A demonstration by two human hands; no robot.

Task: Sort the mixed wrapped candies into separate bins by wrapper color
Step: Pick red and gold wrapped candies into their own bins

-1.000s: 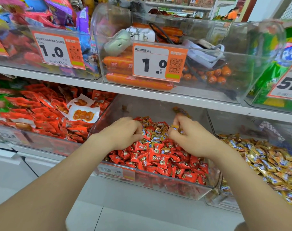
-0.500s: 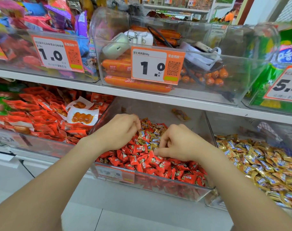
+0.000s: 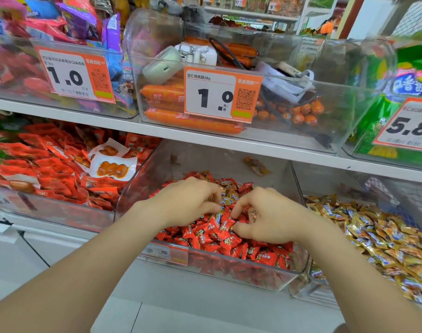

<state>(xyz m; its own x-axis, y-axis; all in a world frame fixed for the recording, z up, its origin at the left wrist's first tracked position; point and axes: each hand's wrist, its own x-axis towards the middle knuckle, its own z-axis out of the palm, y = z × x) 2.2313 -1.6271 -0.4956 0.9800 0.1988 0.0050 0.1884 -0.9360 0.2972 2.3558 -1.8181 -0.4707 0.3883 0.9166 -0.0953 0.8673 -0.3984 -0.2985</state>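
A clear middle bin point(image 3: 142, 186) holds a pile of red-wrapped candies point(image 3: 214, 239), with gold-wrapped candies point(image 3: 230, 188) mixed in at the back of the pile. My left hand point(image 3: 188, 203) lies on the pile with fingers curled, its fingertips closed on gold candies. My right hand point(image 3: 265, 217) is beside it, thumb and curled fingers pinching a gold candy among the red ones. One loose gold candy point(image 3: 256, 165) lies alone on the bin floor at the back. The clear bin to the right point(image 3: 325, 181) holds a heap of gold candies point(image 3: 385, 236).
The left bin holds red snack packets point(image 3: 48, 164). The shelf edge point(image 3: 205, 135) runs close above the bins. On it stand clear bins with orange sausages point(image 3: 166, 91), price tags point(image 3: 220, 94), a cable and small devices. White floor panels lie below.
My right hand came down from near the bin's back, where it left a gold candy, into the red pile. My left hand stayed curled on the pile and shifted slightly right.
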